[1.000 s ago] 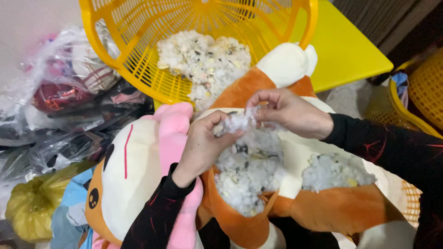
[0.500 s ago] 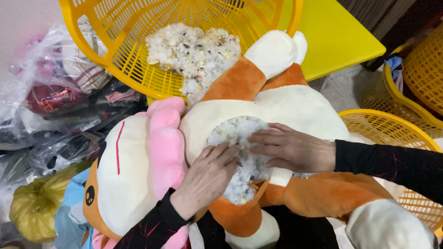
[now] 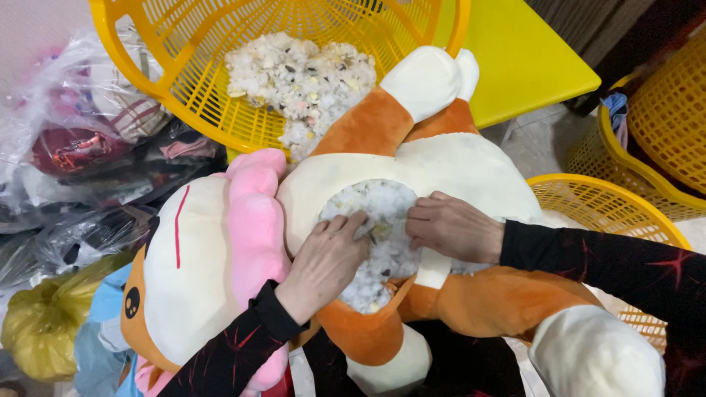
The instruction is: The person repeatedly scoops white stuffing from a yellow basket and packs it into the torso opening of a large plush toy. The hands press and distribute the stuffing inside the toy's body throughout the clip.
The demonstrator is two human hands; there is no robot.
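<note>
White shredded stuffing [image 3: 382,242] is pressed into the open belly of the orange-and-cream plush toy [image 3: 441,169] by left hand [image 3: 323,265] and right hand [image 3: 452,228], fingers curled, seemingly nothing gripped; cavity looks mostly filled, more remains in the yellow basket [image 3: 184,88].

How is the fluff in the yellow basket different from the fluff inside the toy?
The fluff in the yellow basket lies loose in an open heap, and no hand touches it. The fluff inside the plush toy is packed into the opening in the toy's belly, with the left hand and right hand pressing on it. The basket's heap looks creamier, the toy's whiter. Both are shredded stuffing with dark and yellowish specks.
</note>
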